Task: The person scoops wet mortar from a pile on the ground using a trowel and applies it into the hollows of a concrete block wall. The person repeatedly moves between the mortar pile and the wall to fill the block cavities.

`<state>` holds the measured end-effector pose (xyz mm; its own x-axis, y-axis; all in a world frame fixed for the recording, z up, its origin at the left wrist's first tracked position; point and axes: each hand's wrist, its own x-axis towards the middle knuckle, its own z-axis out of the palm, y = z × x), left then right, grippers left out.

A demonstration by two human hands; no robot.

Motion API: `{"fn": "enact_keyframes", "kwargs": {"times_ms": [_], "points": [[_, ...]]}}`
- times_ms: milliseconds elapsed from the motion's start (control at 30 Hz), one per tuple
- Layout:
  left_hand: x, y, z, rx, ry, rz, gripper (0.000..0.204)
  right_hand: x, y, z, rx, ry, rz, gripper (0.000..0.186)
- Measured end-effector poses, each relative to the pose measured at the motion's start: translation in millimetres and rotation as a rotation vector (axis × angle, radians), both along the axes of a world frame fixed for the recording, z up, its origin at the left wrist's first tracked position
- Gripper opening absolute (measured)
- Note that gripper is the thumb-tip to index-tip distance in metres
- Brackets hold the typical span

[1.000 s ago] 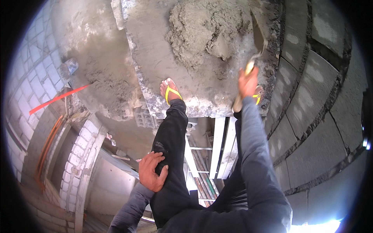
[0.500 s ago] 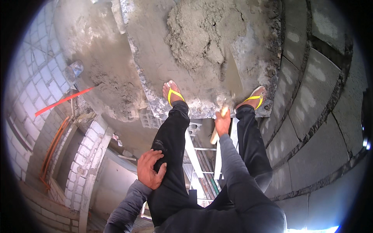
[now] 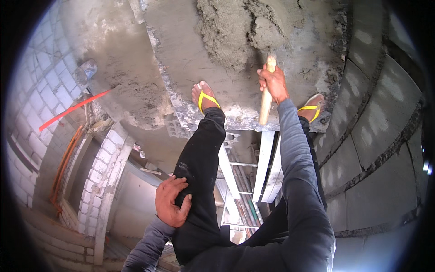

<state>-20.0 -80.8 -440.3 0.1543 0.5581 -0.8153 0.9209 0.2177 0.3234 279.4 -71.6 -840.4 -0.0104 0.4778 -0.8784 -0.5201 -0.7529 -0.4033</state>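
Note:
My right hand (image 3: 274, 83) is closed around a pale wooden handle (image 3: 265, 109) and reaches forward between my feet. One end of the handle points back toward me. Whatever is fixed to its far end cannot be made out. Just beyond that hand lies a heap of wet grey mortar (image 3: 222, 34), spread on a mortar-smeared board (image 3: 181, 68) under my sandalled feet. My left hand (image 3: 171, 201) rests on my left thigh, holding nothing, its thumb apart from the fingers.
Below the board's near edge, white metal bars (image 3: 264, 165) and several pipes (image 3: 247, 204) show in a gap. A grey block wall (image 3: 380, 158) rises at the right. At the left are a white brick wall (image 3: 45, 72), a red strip (image 3: 74, 110) and an orange hose (image 3: 63, 167).
My right hand has moved forward with the wooden handle, from the board's near edge toward the mortar heap. A lump of the heap looks reshaped. My left hand has stayed on the thigh.

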Motion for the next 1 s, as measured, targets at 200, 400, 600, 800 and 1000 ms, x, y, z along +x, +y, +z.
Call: {"fn": "enact_keyframes", "kwargs": {"times_ms": [200, 400, 600, 800, 1000], "points": [[-0.3, 10.5, 0.8, 0.014, -0.005, -0.014, 0.032, -1.0, -36.7, 12.2, 0.077, -0.705, 0.237, 0.023], [-2.2, 11.2, -1.2, 0.024, -0.038, -0.023, 0.031, -37.6, -28.3, 18.4, -0.184, -0.998, 0.526, 0.051], [-1.1, 11.0, 2.3, 0.003, -0.048, 0.05, 0.03, -54.5, -161.2, 79.8, -0.191, -0.714, -0.045, 0.042], [-2.9, 16.4, -2.7, -0.003, -0.074, 0.061, 0.031, -2.3, -160.3, 40.7, -0.4, -0.176, -0.064, 0.027], [0.1, 10.2, -9.3, 0.008, -0.033, 0.02, 0.031, 5.8, 12.3, -38.3, -0.042, 0.019, 0.021, 0.02]]}}
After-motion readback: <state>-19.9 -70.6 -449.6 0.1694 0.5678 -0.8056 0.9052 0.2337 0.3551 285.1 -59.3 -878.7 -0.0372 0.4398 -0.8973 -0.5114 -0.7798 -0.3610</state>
